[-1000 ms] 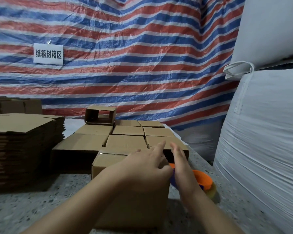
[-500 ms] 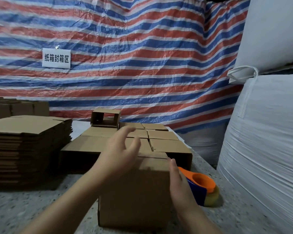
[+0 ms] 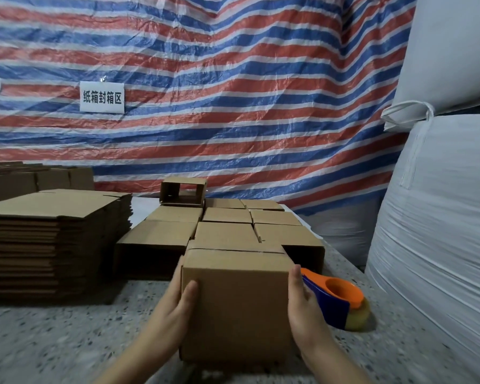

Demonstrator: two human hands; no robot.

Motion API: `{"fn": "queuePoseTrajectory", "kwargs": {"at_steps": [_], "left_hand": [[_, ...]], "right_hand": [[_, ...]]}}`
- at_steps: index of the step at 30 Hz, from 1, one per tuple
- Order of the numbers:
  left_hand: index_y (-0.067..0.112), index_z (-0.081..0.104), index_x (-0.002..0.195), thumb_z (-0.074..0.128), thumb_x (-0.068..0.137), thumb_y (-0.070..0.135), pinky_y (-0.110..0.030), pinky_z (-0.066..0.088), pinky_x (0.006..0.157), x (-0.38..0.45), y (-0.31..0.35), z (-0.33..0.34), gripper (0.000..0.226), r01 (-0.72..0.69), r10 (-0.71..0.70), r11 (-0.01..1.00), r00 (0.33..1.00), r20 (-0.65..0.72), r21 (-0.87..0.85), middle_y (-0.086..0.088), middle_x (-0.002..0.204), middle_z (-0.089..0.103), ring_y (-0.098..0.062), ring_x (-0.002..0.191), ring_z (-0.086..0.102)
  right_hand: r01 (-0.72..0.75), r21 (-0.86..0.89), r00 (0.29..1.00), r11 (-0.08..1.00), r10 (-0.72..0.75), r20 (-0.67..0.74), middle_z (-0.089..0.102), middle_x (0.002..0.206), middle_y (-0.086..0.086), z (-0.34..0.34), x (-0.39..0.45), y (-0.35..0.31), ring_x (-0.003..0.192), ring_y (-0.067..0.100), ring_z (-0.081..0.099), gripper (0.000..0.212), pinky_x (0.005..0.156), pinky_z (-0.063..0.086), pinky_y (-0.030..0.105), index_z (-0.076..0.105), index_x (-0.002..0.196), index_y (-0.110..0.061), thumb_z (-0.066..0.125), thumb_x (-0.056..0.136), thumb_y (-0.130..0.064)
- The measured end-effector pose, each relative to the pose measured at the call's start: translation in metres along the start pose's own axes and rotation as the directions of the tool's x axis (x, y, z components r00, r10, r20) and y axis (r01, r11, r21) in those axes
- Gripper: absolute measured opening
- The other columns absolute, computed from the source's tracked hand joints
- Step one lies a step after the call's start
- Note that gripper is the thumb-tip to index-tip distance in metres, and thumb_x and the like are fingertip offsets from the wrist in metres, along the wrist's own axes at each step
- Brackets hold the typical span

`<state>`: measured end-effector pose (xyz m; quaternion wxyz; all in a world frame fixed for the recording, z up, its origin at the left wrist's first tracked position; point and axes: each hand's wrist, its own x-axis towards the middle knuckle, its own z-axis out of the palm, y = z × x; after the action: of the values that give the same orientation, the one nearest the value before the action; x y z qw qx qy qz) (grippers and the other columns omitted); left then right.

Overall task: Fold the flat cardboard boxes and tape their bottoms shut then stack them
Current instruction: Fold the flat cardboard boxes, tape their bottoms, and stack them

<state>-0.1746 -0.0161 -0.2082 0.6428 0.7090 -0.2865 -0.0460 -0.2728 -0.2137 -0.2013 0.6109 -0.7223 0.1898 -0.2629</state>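
A folded brown cardboard box stands on the speckled table right in front of me, its top flaps closed. My left hand grips its left side, thumb laid on the front face. My right hand holds the right side with the thumb along the front edge; the fingers of both hands are hidden behind the box. An orange and blue tape dispenser lies on the table just right of my right hand, untouched.
Several folded boxes sit in rows behind the held box, and an open-ended one stands at the back. A tall stack of flat cardboard fills the left. Big white sacks wall off the right side. A striped tarp hangs behind.
My left hand came down off the box top to its left side, and my right hand settled on the right side. The tape dispenser stays on the table.
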Motion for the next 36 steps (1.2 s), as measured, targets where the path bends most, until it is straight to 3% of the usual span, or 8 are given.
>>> {"fn": "queuePoseTrajectory", "kwargs": {"at_steps": [3,5,7,10,14,21,30,36], "left_hand": [[0.052,0.020,0.143,0.048,0.082,0.053,-0.007,0.040,0.092,-0.013,-0.011,-0.005,0.067,0.074,-0.071,0.995,0.996,0.056,-0.060,0.026,0.144,0.034,0.018,0.113,0.045],[0.041,0.029,0.144,0.053,0.081,0.045,-0.003,0.044,0.080,-0.016,-0.009,-0.005,0.068,0.112,-0.105,0.987,0.993,0.060,-0.116,0.022,0.139,0.043,0.022,0.102,0.051],[0.030,0.041,0.136,0.057,0.080,0.042,-0.013,0.046,0.085,-0.016,-0.001,-0.001,0.059,0.090,-0.096,0.990,0.994,-0.050,-0.110,0.010,0.133,0.053,0.007,0.107,0.056],[0.024,0.051,0.114,0.060,0.088,0.041,-0.019,0.046,0.075,-0.004,0.034,-0.005,0.033,-0.001,-0.011,0.999,0.953,-0.303,-0.040,0.009,0.111,0.062,0.005,0.095,0.058],[0.025,0.058,0.114,0.058,0.096,0.035,-0.033,0.051,0.084,0.046,0.092,-0.043,0.021,-0.085,0.080,0.996,0.973,-0.216,-0.013,0.006,0.109,0.066,-0.009,0.099,0.062],[0.014,0.059,0.112,0.056,0.097,0.038,-0.029,0.047,0.070,0.188,0.118,-0.102,0.028,0.208,-0.165,0.975,0.908,-0.386,0.072,-0.007,0.101,0.061,-0.021,0.092,0.060],[0.004,0.059,0.105,0.050,0.093,0.018,-0.027,0.038,0.054,0.334,0.040,-0.134,0.021,0.267,-0.159,0.957,0.813,-0.560,0.116,-0.006,0.077,0.054,-0.017,0.067,0.053],[0.003,0.058,0.121,0.044,0.098,0.017,-0.031,0.043,0.066,0.388,-0.006,-0.151,0.030,0.294,-0.162,0.946,0.798,-0.580,0.139,-0.010,0.094,0.058,-0.024,0.083,0.057]], "right_hand": [[-0.061,0.053,0.989,0.997,0.053,0.141,0.041,0.156,-0.006,-0.010,-0.004,0.015,0.145,0.016,0.037,0.078,0.119,0.029,0.038,0.031,0.156,-0.029,0.030,0.089,-0.069],[-0.083,0.029,0.973,0.996,0.075,0.217,0.062,0.135,-0.005,-0.015,-0.001,0.025,0.119,0.007,0.062,0.055,0.095,0.052,0.031,0.042,0.150,-0.029,0.033,0.101,-0.053],[-0.065,-0.007,0.984,0.998,0.065,0.166,0.070,0.109,-0.010,-0.013,0.002,0.025,0.094,-0.001,0.069,0.042,0.073,0.052,0.018,0.053,0.137,-0.026,0.030,0.107,-0.045],[0.058,0.053,0.998,0.997,-0.058,0.001,0.074,0.102,-0.010,-0.001,0.003,-0.013,0.096,0.008,0.070,0.044,0.080,0.056,0.031,0.060,0.118,-0.035,0.040,0.093,-0.064],[0.087,0.130,0.985,0.988,-0.066,-0.158,0.072,0.099,-0.001,0.016,0.047,-0.100,0.091,0.020,0.069,0.044,0.079,0.059,0.041,0.064,0.102,-0.024,0.050,0.095,-0.065],[-0.031,0.182,0.979,0.983,-0.007,0.205,0.069,0.107,0.007,0.089,0.166,-0.158,0.102,0.024,0.063,0.036,0.090,0.052,0.040,0.063,0.107,-0.020,0.036,0.102,-0.043],[-0.186,0.127,0.951,0.974,0.145,0.274,0.057,0.144,0.009,0.190,0.321,-0.127,0.130,0.031,0.055,0.056,0.110,0.046,0.049,0.051,0.144,-0.018,0.041,0.103,-0.054],[-0.213,0.150,0.930,0.966,0.153,0.335,0.054,0.142,0.004,0.232,0.381,-0.095,0.139,0.030,0.047,0.049,0.117,0.037,0.046,0.054,0.138,-0.018,0.034,0.104,-0.047]]}}
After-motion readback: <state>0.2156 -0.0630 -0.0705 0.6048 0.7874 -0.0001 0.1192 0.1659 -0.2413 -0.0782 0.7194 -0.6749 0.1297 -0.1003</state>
